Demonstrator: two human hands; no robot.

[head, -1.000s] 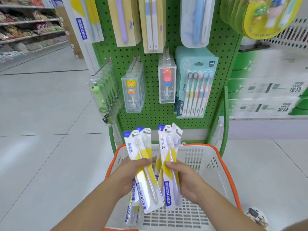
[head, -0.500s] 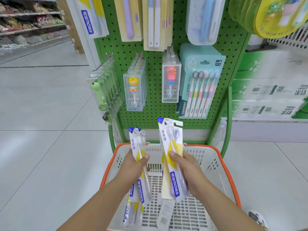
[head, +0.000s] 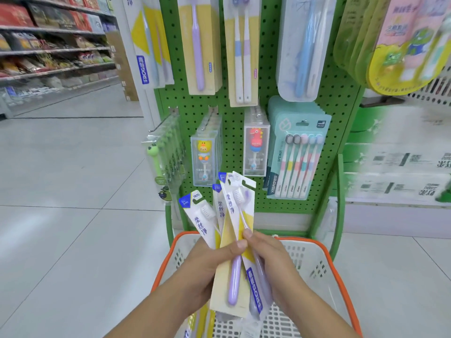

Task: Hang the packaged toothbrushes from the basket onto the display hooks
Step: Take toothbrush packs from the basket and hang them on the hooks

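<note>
Both hands meet over the white basket with an orange rim and hold a fanned bunch of packaged toothbrushes, white, yellow and blue cards. My left hand grips the bunch from the left, thumb across the front card. My right hand pinches the rightmost packs from the right. A purple-handled brush pack shows at the front. More packs lie in the basket under my arms. The green pegboard display stands just behind, its hooks loaded with hanging toothbrush packs.
Clear boxes of children's brushes and a teal multi-pack hang on the lower row. Tall packs hang on the left side panel. Stocked store shelves line the aisle at left; tiled floor surrounds the rack.
The two hands, each holding its own packs apart, have come together and merged the packs into one fanned bunch, raised higher toward the pegboard.
</note>
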